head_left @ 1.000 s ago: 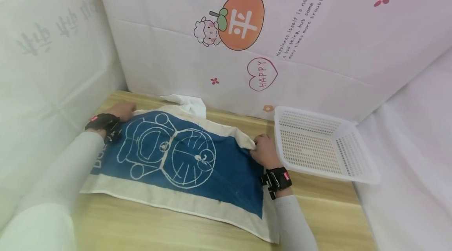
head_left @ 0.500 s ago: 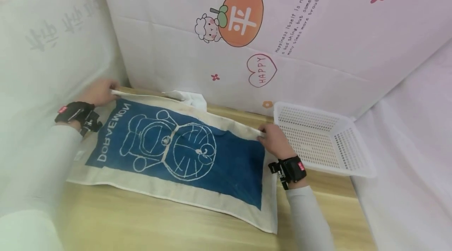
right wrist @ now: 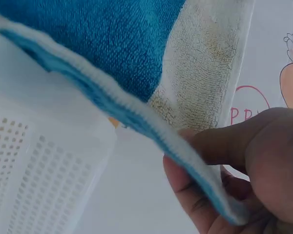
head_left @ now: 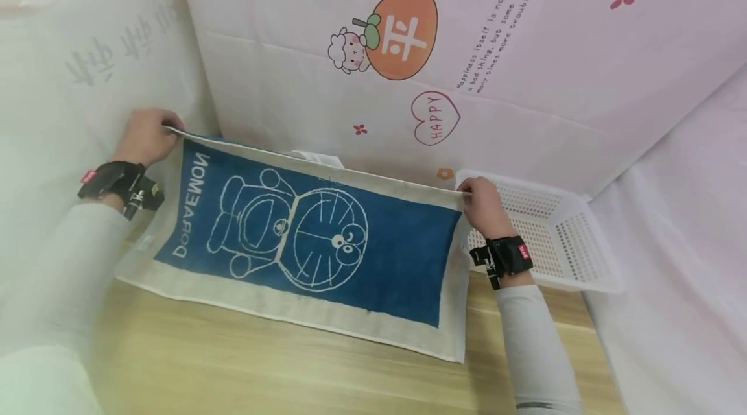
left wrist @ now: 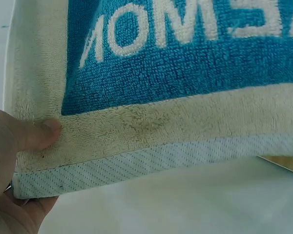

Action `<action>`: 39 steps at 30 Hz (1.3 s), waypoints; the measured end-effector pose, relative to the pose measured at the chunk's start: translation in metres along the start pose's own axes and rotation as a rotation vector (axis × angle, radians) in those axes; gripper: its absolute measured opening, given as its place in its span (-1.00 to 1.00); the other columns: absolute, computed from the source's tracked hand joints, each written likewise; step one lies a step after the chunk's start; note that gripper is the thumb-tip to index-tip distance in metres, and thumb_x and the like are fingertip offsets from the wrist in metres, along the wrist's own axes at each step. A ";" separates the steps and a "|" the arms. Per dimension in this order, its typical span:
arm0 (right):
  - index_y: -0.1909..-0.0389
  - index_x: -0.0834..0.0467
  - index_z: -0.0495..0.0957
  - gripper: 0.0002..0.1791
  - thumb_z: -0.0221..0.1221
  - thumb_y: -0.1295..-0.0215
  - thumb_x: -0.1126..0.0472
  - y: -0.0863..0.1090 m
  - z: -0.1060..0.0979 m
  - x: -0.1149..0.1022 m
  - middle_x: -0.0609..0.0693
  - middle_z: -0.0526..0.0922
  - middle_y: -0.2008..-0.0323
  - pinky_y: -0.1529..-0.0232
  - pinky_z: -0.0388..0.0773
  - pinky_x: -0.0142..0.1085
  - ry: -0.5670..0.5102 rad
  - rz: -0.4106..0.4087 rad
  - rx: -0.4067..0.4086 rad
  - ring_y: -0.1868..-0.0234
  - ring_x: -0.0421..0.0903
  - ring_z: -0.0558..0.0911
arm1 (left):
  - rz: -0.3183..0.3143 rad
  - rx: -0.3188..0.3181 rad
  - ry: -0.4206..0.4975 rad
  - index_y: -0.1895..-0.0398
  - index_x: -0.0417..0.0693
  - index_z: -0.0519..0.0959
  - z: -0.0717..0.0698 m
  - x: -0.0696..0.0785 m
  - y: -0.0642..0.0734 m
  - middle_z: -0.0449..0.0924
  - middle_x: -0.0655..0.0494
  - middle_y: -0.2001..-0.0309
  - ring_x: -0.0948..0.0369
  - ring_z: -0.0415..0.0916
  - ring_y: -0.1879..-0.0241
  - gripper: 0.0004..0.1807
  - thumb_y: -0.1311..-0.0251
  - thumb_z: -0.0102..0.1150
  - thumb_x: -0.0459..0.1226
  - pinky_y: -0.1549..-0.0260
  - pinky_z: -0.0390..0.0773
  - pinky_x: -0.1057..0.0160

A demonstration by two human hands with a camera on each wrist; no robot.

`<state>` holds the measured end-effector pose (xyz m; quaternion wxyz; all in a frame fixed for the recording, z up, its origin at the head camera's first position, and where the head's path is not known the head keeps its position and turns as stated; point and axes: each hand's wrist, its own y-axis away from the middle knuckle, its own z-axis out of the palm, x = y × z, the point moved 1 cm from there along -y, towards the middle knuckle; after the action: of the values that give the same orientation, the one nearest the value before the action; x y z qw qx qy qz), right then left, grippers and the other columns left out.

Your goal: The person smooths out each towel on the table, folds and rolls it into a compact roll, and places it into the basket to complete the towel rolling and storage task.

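A blue towel [head_left: 403, 253] with a cream border, a white cartoon outline and lettering is stretched between both hands. My left hand [head_left: 148, 136] pinches its far left corner, thumb on the terry face, as the left wrist view shows close up. At the far right corner, my right hand [head_left: 487, 204] pinches the towel's edge between thumb and fingers. In the right wrist view that edge [right wrist: 112, 92] runs diagonally, with the blue underside showing beneath it. The far edge is raised, and the near edge hangs low over the wooden table [head_left: 245, 363]. Brownish marks [left wrist: 141, 119] show on the cream border.
A white perforated plastic basket [head_left: 560, 240] stands at the right, partly behind my right hand. Behind the towel, a white cloth [head_left: 318, 158] is mostly hidden. White printed sheeting [head_left: 327, 97] encloses the table at the back and both sides.
My left hand has slid to the far left corner and my right hand outward to the right. Both have risen, lifting the far edge; the towel is flatter and its lettering is uncovered.
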<state>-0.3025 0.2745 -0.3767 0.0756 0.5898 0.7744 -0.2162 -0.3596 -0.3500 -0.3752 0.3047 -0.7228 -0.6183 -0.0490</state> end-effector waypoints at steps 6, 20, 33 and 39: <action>0.19 0.45 0.60 -0.70 -0.04 -0.20 0.68 0.013 0.026 0.005 0.37 0.66 0.19 0.00 0.58 0.13 -0.044 -0.023 -0.016 0.10 0.28 0.63 | -0.004 0.006 0.022 0.30 -0.41 0.67 0.014 -0.016 0.027 0.68 -0.38 0.29 -0.15 0.51 0.33 -0.77 0.02 0.08 -0.56 0.39 0.35 0.17; 0.08 0.38 0.63 -0.60 0.04 -0.10 0.69 0.087 0.016 -0.014 0.26 0.64 0.14 0.12 0.61 0.03 -0.080 -0.020 0.052 0.15 0.15 0.61 | -0.131 0.186 0.205 0.23 -0.30 0.66 -0.008 -0.011 0.124 0.58 0.75 0.21 0.76 0.26 0.19 -0.73 -0.09 -0.01 -0.56 0.11 0.25 0.60; 0.33 0.23 0.65 -0.69 0.25 0.03 0.65 0.177 0.073 -0.012 0.07 0.64 0.31 0.13 0.61 -0.03 -0.006 -0.048 -0.068 0.21 0.03 0.61 | -0.017 0.273 0.211 0.46 -0.25 0.59 0.015 -0.031 0.220 0.32 1.07 0.16 0.86 0.31 0.14 -0.75 0.10 -0.01 -0.65 0.14 0.28 0.74; 0.39 0.17 0.67 -0.60 0.24 0.14 0.70 0.193 0.069 -0.021 0.01 0.65 0.33 0.12 0.60 -0.01 -0.024 -0.041 -0.100 0.20 -0.01 0.61 | -0.028 0.170 0.130 0.49 -0.15 0.62 0.015 -0.040 0.238 0.75 0.17 0.04 0.62 0.46 0.09 -0.73 0.09 0.03 -0.63 0.22 0.35 0.59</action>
<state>-0.1235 0.2672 -0.4782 0.1101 0.5668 0.7951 -0.1858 -0.1536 -0.3889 -0.4951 0.4038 -0.6808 -0.6093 -0.0473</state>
